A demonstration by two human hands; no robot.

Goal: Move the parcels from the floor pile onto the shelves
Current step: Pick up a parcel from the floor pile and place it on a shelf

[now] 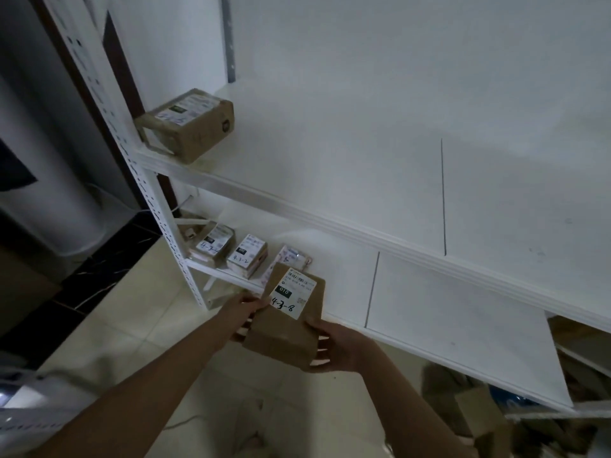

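I hold a brown cardboard parcel (284, 328) with a white label marked "4-3-8" between both hands, at the front edge of the lower white shelf (446, 332). My left hand (246, 314) grips its left side, my right hand (334, 347) its right side. Three small labelled parcels stand in a row at the left end of that shelf: one (215, 242), one marked "4-3-2" (247, 256), and a third (286, 259) partly hidden behind the held parcel. A larger brown parcel (188, 125) sits at the left end of the upper shelf (347, 153).
A white perforated upright (142, 180) frames the rack's left side. More brown boxes (463, 404) lie on the floor at the lower right, under the shelf. A grey rounded object (49, 193) stands left of the rack on the tiled floor.
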